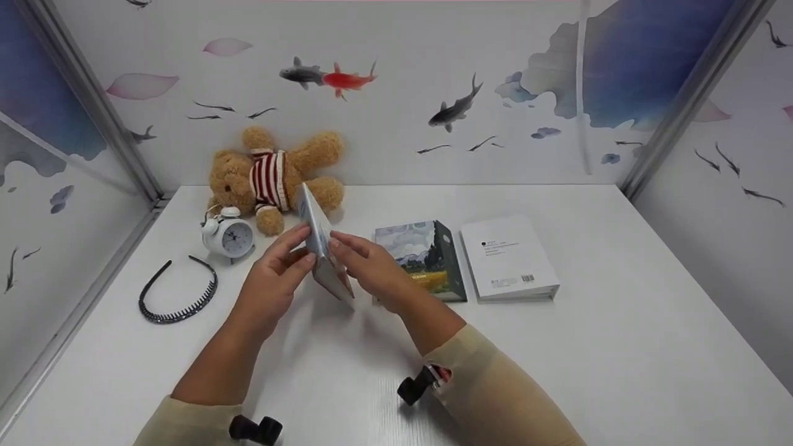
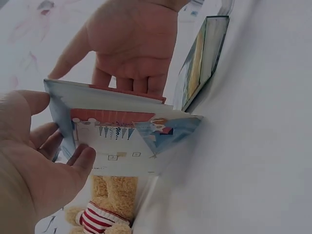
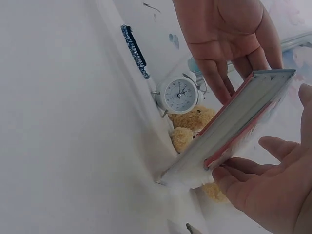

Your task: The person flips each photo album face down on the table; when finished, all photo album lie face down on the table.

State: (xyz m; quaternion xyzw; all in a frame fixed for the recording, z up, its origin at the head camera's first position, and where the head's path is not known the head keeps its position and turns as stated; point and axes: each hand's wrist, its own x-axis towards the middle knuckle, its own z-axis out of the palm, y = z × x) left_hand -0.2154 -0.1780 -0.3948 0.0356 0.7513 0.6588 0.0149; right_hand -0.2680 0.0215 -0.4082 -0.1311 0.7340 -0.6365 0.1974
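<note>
A thin picture book (image 1: 322,251) stands tilted on its lower edge on the white table (image 1: 619,347), between both hands. My left hand (image 1: 272,279) grips its upper part, thumb at the top edge and fingers on the left cover. My right hand (image 1: 372,272) rests straight fingers against the right cover. In the left wrist view the book (image 2: 126,131) shows an illustrated cover, with my left hand (image 2: 34,165) on it and my right hand (image 2: 131,34) flat behind. The right wrist view shows the book (image 3: 229,126) edge-on, between my right hand (image 3: 268,190) and my left hand (image 3: 229,34).
A teddy bear (image 1: 272,173) in a striped shirt lies at the back wall. A white alarm clock (image 1: 228,235) stands in front of it, with a black toothed headband (image 1: 176,297) to the left. A painted-cover book (image 1: 427,257) and a white book (image 1: 508,257) lie to the right.
</note>
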